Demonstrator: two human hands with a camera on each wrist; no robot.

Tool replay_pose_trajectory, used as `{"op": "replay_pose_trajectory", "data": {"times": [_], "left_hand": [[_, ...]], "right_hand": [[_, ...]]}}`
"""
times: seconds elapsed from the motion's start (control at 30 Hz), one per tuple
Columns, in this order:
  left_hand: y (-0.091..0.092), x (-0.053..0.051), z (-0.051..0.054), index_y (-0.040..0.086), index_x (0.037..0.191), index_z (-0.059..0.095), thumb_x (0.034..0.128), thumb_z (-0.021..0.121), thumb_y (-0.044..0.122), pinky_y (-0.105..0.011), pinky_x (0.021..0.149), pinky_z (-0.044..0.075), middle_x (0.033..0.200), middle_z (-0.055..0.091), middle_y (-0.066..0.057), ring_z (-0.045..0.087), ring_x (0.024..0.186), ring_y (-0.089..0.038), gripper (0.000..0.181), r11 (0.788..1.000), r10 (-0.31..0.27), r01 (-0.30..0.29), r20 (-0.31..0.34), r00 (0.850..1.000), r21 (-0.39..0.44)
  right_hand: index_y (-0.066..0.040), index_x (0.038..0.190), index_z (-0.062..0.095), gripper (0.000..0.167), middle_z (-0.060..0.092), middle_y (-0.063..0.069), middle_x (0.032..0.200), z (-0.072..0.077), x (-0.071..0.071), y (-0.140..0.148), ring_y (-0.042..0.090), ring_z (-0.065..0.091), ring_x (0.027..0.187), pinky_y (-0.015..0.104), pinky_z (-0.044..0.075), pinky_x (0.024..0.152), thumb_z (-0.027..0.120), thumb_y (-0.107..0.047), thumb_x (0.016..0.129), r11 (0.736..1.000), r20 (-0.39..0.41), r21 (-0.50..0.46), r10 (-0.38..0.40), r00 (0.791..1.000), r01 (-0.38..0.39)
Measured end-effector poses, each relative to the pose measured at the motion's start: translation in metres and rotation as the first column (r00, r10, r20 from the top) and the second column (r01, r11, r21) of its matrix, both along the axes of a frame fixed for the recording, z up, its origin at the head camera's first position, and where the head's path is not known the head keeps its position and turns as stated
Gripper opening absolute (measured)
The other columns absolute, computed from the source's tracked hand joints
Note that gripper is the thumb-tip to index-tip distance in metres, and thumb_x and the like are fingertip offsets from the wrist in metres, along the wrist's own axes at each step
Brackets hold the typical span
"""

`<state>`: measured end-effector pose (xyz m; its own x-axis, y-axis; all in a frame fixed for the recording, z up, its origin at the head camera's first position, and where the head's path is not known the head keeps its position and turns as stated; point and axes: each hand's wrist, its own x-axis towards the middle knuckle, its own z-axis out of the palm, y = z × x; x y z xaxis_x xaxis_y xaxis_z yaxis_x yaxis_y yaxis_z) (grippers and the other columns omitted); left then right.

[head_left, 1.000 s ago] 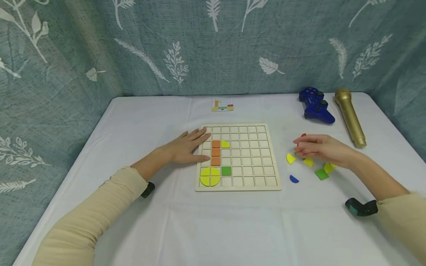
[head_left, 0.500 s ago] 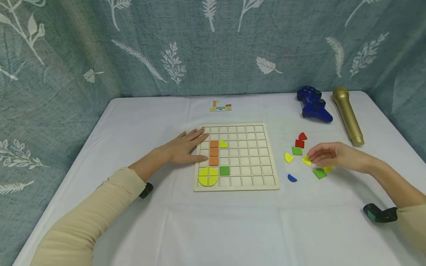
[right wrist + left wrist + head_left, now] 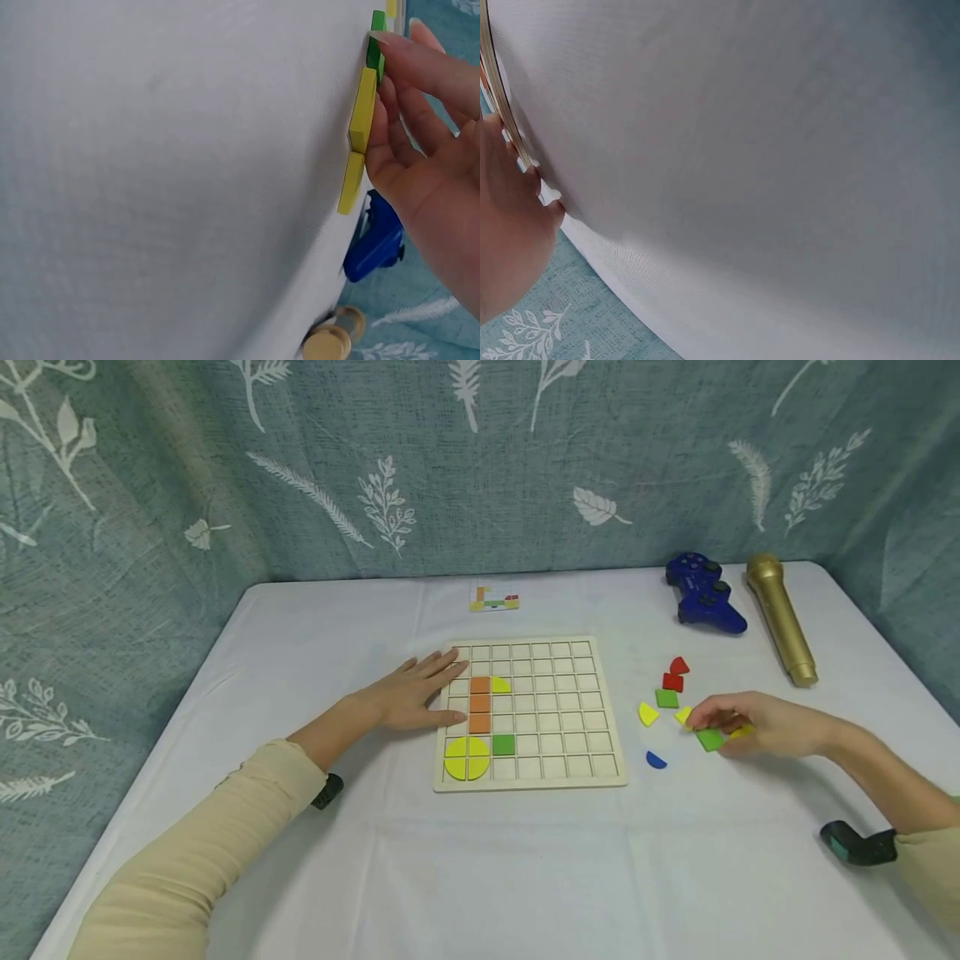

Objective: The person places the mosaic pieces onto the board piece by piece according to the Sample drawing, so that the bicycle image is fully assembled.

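Observation:
In the head view, my left hand [image 3: 408, 700] lies with spread fingers on the left edge of a pale wooden grid board [image 3: 562, 723]. The board bears orange squares [image 3: 480, 703], yellow quarter-circles [image 3: 467, 758] and one green square. To the right of it, my right hand [image 3: 776, 724] pinches a loose green square [image 3: 709, 741] between thumb and fingers, low over the table. In the right wrist view the thumb sits against that green square [image 3: 376, 49], with yellow pieces [image 3: 363, 111] just beside the fingers.
Red pieces [image 3: 672, 682], another green square [image 3: 667, 698], a yellow quarter-circle [image 3: 648, 714] and a blue half-circle [image 3: 656, 760] lie near the right hand. Behind are a blue game controller [image 3: 705, 593] and a gold microphone [image 3: 782, 620]. A small pattern card [image 3: 494, 601] lies beyond the board.
My right hand has moved from above the red and green pieces down toward the nearer green square and taken hold of it, shifting it slightly. The left hand stays on the board.

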<state>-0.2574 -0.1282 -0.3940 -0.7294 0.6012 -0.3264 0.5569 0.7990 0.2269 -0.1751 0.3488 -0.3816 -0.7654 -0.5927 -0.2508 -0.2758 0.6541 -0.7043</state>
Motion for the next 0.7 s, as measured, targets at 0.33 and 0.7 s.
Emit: {"op": "replay_pose_trajectory", "data": {"times": [0.33,0.7], "left_hand": [[-0.0007,0.001,0.0004,0.025,0.155,0.003,0.0884,0.039,0.072,-0.045,0.114,-0.001,0.159,-0.007,0.002,-0.006,0.144,-0.022,0.089,1.0,0.001,-0.001,0.0,1.0,0.005],[-0.0002,0.0019,0.0014,0.023,0.155,0.004,0.0886,0.039,0.072,-0.046,0.114,-0.001,0.159,-0.007,0.001,-0.005,0.144,-0.022,0.089,1.0,0.0,0.0,-0.002,1.0,0.008]], "right_hand": [[0.0,0.118,0.06,0.04,0.061,0.01,0.116,-0.0015,-0.0014,-0.0061,0.02,0.057,0.104,0.026,0.051,0.085,0.072,0.007,0.08,0.998,-0.076,-0.012,-0.07,0.995,0.07],[-0.001,0.114,0.064,0.035,0.057,0.005,0.092,0.0021,-0.0031,-0.003,0.015,0.051,0.081,0.023,0.047,0.068,0.075,-0.007,0.081,0.996,0.029,-0.008,-0.088,0.996,0.088]]}}
